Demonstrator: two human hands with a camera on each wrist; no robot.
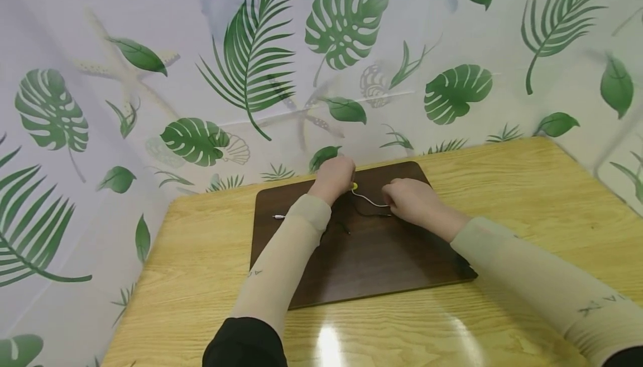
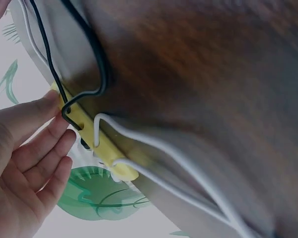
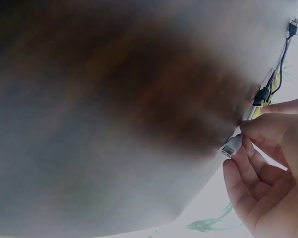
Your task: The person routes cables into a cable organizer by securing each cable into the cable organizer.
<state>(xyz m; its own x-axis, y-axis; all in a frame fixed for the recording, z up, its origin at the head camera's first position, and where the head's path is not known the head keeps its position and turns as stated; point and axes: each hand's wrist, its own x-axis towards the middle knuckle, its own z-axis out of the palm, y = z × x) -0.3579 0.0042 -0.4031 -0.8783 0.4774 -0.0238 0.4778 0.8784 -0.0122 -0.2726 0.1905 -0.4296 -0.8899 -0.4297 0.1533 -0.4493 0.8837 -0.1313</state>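
My left hand (image 1: 335,178) pinches one end of a yellow cable holder (image 2: 109,151) between thumb and fingers. In the left wrist view, a black cable (image 2: 102,59) and a white cable (image 2: 169,146) pass through openings along the holder. My right hand (image 1: 414,202) is to the right of the holder. In the right wrist view, its thumb and fingers pinch the white cable just behind a white USB plug (image 3: 232,146). A black USB plug (image 3: 261,95) lies close beyond those fingertips. In the head view, the left hand hides most of the yellow holder.
Under both hands is a dark brown board (image 1: 387,261) on a light wooden table (image 1: 201,278). A white plug (image 1: 278,217) sticks out left of the left forearm. A small black connector (image 1: 348,231) lies mid-board. Behind hangs a leaf-patterned cloth (image 1: 392,38).
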